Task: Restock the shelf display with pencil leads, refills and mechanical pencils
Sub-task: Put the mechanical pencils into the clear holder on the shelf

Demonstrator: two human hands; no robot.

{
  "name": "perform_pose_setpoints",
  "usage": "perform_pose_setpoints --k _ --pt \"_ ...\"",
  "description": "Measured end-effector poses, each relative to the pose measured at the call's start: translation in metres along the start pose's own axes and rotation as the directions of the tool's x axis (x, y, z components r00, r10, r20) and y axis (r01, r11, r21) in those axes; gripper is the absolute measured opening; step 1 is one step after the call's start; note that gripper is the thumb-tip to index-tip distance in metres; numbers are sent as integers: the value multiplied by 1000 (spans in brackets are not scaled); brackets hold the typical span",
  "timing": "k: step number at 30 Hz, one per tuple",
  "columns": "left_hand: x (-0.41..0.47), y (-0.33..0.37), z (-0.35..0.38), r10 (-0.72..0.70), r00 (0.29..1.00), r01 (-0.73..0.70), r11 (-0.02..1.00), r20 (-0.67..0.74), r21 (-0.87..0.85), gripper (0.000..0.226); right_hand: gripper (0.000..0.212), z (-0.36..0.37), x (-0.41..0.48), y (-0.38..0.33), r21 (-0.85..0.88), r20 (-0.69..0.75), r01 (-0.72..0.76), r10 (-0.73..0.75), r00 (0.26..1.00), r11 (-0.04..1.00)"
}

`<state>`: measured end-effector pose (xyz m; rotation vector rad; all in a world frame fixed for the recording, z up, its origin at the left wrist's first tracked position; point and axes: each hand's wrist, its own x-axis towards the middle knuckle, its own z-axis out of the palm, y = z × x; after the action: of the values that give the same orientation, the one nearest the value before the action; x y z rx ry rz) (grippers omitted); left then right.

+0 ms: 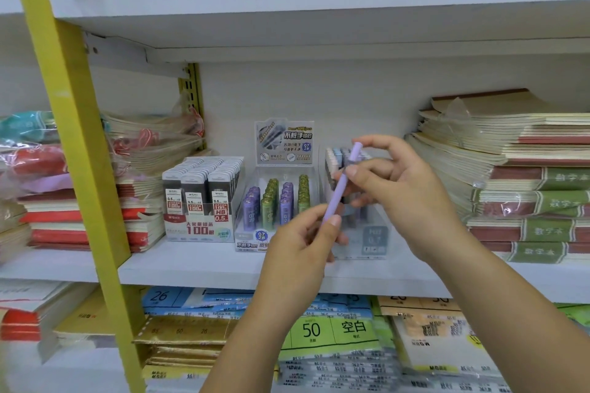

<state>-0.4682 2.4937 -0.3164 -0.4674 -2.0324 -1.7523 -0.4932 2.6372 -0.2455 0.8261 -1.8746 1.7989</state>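
The left hand (303,242) pinches the lower end of a slim, smooth lilac mechanical pencil (340,188). The right hand (392,182) grips its upper half with curled fingers. The pencil is tilted in front of a clear plastic pencil box (367,239) near the white shelf's (191,265) front edge. To the left stand glossy round lead tubes (277,201) and flat grey lead cases (201,195). Soft-covered notebooks (526,185) are stacked at the right end.
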Motion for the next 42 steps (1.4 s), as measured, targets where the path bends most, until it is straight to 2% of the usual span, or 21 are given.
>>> perform_pose_setpoints --k 2,5,7,9,12,16,25,26,29,31,33,36,39,42 --pt "1 -3 2 96 992 -81 983 -83 167 26 26 -8 4 -4 10 -134 74 -72 988 997" --pt "1 -9 1 281 955 -204 856 -97 475 35 29 -26 7 -10 -75 -317 215 -228 921 974" --pt "2 -14 2 318 948 -244 750 -12 615 42 31 -34 7 -10 -202 -301 224 -278 912 953" --pt "3 -20 4 296 953 -259 695 61 671 48 37 -36 7 -3 -328 -231 204 -288 929 922" --pt "3 -28 6 274 956 -268 677 103 685 52 38 -33 7 10 -453 -131 186 -272 953 872" --pt "3 -32 4 288 952 -275 669 100 691 53 33 -29 7 22 -537 -44 179 -239 970 824" --pt "2 -36 3 288 951 -284 664 114 691 55 37 -29 10 29 -615 -18 187 -251 968 766" --pt "2 -37 3 289 950 -287 664 116 690 56 34 -30 10 31 -646 -24 188 -266 964 740" --pt "2 -39 3 294 948 -295 669 122 682 57 31 -32 14 41 -802 -57 159 -338 939 576" --pt "1 -39 4 292 948 -298 680 125 670 57 32 -34 17 49 -834 -56 135 -325 944 536" --pt "2 -39 3 289 949 -300 692 129 657 57 33 -33 18 55 -835 -36 103 -241 970 541" --pt "1 -33 2 249 955 -293 717 160 633 61 37 -32 14 55 -766 -70 31 -130 989 643" --pt "-8 -23 1 259 960 -271 743 110 612 60 39 -31 0 42 -741 -83 81 -210 974 667" --pt "-34 -23 -6 353 935 -294 739 23 607 44 29 -33 -26 20 -639 -76 214 -337 939 739"
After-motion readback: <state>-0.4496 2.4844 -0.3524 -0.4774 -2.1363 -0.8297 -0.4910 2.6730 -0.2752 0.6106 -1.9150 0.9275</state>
